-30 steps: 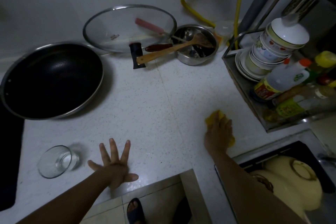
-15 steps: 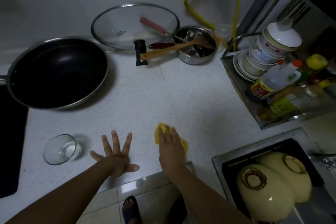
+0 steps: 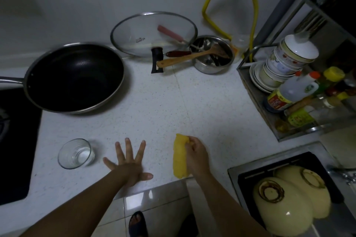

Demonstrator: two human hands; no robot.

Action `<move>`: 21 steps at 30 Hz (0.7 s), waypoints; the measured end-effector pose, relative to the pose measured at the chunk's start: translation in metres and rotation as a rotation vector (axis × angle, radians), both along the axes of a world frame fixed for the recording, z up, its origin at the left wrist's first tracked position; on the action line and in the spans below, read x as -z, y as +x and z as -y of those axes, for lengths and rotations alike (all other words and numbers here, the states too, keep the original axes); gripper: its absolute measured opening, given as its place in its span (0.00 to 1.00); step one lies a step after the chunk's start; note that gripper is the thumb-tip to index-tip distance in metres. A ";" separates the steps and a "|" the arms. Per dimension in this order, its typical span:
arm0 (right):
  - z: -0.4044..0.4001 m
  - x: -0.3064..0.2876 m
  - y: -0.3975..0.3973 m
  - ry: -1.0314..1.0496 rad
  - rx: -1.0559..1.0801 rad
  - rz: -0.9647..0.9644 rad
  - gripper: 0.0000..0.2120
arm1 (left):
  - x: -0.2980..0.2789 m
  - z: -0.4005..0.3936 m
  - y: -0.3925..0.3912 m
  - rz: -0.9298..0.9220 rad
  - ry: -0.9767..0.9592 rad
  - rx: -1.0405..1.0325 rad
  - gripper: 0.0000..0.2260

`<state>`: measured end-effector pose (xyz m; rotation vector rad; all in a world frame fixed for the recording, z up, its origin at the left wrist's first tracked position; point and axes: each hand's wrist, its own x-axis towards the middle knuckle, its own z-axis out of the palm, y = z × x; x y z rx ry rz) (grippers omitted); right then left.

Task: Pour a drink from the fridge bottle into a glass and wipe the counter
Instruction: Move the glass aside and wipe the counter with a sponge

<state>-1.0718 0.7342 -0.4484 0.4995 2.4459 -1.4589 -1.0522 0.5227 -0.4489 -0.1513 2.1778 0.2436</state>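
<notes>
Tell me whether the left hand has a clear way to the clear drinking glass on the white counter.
Probably yes. The left hand lies flat with fingers spread on the white counter, just right of the clear drinking glass. Only bare counter shows between them, and the hand holds nothing.

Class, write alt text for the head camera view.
A right hand grips a yellow cloth on a speckled white counter while the left hand lies flat, fingers spread, beside a glass. A black wok sits behind.

Home kitchen: wok (image 3: 74, 78), sink (image 3: 250, 171), dish rack (image 3: 256, 100) on counter (image 3: 173, 106).
</notes>
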 end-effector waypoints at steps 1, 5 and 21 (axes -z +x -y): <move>-0.007 0.003 0.000 0.116 -0.014 -0.030 0.14 | 0.001 0.000 0.001 -0.007 0.001 0.003 0.53; -0.027 0.005 0.004 0.436 0.043 -0.199 0.23 | 0.007 0.002 0.001 -0.028 0.005 0.001 0.53; 0.079 0.051 0.022 0.806 -0.880 -0.382 0.30 | 0.011 0.004 0.013 -0.297 -0.003 -0.271 0.70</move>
